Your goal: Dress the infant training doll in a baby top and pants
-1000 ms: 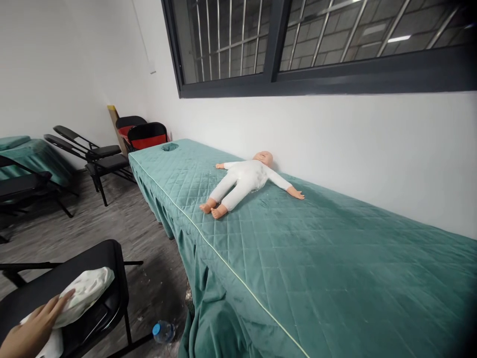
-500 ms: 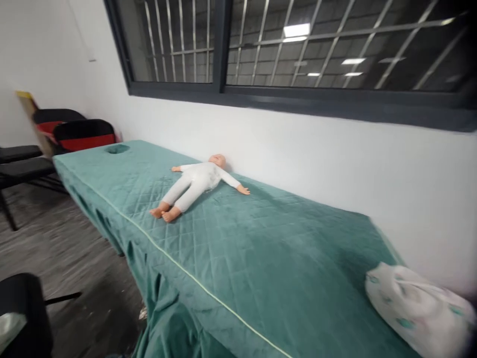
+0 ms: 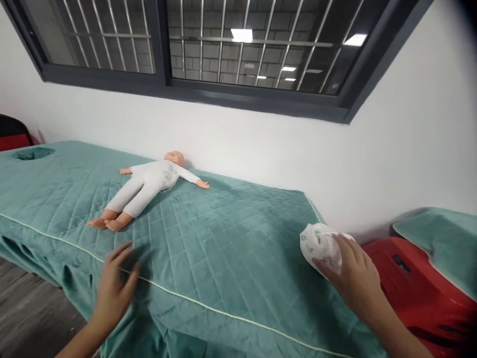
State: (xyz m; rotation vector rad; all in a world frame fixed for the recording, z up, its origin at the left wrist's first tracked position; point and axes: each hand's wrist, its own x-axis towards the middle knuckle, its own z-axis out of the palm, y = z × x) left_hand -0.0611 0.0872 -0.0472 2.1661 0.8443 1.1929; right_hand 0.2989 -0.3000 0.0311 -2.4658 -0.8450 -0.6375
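My right hand [image 3: 356, 273] is closed round a bunched white diaper [image 3: 318, 246] with green print, at the right end of the green quilted bed cover [image 3: 231, 248]. The thumb is on the near side and the fingers lie over the top. My left hand [image 3: 114, 283] hovers by the bed's near edge, fingers apart and holding nothing. Beyond it a baby doll [image 3: 152, 179] in a white suit lies on its back, arms spread, bare feet toward me. Grey smudges mark the suit's middle.
A white wall [image 3: 242, 134] and a dark-framed barred window [image 3: 246, 94] run behind the bed. A red plastic item [image 3: 406, 278], partly under green cloth [image 3: 443, 238], stands at the right. The cover has a round hole [image 3: 34, 153] at the far left, near a black and red chair [image 3: 13, 133].
The view has swung to the right. Both my hands have come into view, the right one now on the diaper. The doll lies in the same pose.
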